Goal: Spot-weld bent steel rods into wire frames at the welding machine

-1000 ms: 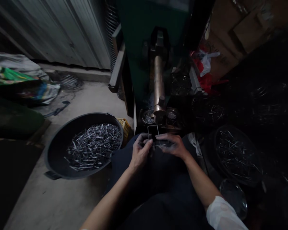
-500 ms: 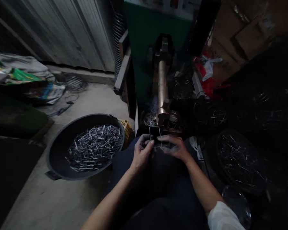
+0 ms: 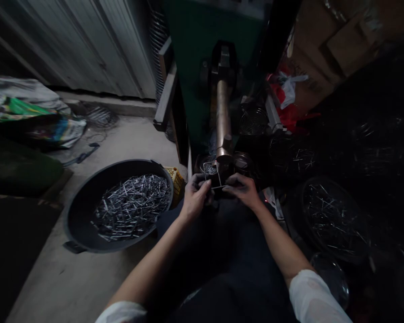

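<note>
Near the middle of the frame, a thin bent wire frame [image 3: 219,176] lies between the two hands and reaches up beyond the fingertips to just below the end of a copper-coloured rod [image 3: 223,121], though whether they touch cannot be told. The left hand [image 3: 195,197] pinches the wire's lower left side between thumb and fingers, while the right hand [image 3: 243,189] has thumb and forefinger closed on its lower right end. Dark marks on the cardboard [image 3: 311,58] at upper right and print on the bag [image 3: 59,132] at left are too dim to read.
</note>
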The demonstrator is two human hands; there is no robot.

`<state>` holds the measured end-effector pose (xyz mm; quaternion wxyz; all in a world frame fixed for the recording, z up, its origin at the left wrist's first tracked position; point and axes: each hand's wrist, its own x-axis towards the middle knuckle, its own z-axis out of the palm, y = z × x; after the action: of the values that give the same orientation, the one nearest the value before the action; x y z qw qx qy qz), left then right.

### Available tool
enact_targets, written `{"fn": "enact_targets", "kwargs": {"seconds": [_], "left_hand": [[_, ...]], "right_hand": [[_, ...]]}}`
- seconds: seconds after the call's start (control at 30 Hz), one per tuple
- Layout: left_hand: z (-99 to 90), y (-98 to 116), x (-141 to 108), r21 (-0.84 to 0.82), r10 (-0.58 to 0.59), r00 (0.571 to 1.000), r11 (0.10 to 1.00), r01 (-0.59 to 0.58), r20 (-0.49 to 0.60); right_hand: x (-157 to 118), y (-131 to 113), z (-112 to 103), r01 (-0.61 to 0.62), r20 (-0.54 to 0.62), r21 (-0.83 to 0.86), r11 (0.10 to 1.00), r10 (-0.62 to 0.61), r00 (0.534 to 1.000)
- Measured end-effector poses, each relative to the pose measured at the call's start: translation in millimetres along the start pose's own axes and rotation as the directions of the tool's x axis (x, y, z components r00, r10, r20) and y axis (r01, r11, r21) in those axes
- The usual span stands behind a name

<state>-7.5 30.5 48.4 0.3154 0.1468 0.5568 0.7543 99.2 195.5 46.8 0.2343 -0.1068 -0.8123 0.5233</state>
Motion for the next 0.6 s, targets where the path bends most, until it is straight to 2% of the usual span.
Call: {"fn": "enact_targets", "kwargs": {"seconds": [0.2,0.6], "left_hand": [[-0.5,6.8,35.2,-0.013,0.026,0.999,1.000,-0.026,-0.035],[1.2,3.5,49.8,-0.028,0.050,0.996,0.998,-0.052,-0.070]], "right_hand": [[25.9,2.7,-2.1,-0.099,-0.028,0.095,0.991,0.102,0.994],[35.1,6.6,3.3,-0.109,-0.036,0.111,0.988,0.113,0.993]]}}
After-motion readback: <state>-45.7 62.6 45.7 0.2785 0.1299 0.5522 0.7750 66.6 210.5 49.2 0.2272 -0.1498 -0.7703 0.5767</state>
